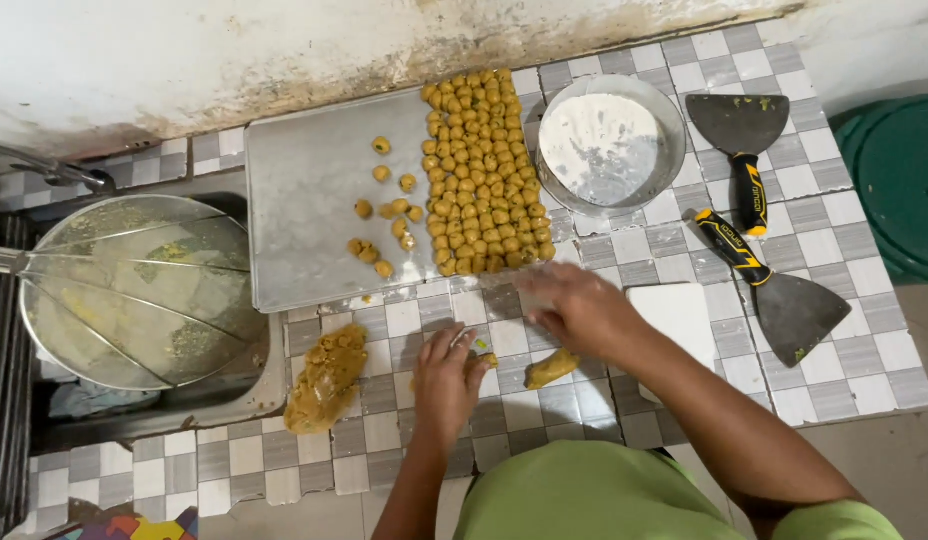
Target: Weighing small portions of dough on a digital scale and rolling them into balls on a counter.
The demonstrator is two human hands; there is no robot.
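My left hand [447, 378] rests palm down on the checkered tile counter [844, 350], fingers spread over a small bit of yellow dough. My right hand [576, 307] hovers blurred just above a short roll of dough [551, 368], holding nothing I can see. A larger lump of yellow-brown dough [326, 378] lies to the left of my left hand. Behind my hands a metal tray [304, 190] holds several loose dough balls and a dense block of many small dough balls [481, 170].
A round metal bowl of white flour [610, 145] stands right of the tray. Two black-and-yellow-handled scrapers [744, 150] [779, 290] lie at right, beside a white tile piece [679, 315]. A large round mesh strainer [134, 290] covers the sink at left. A green lid [899, 185] is far right.
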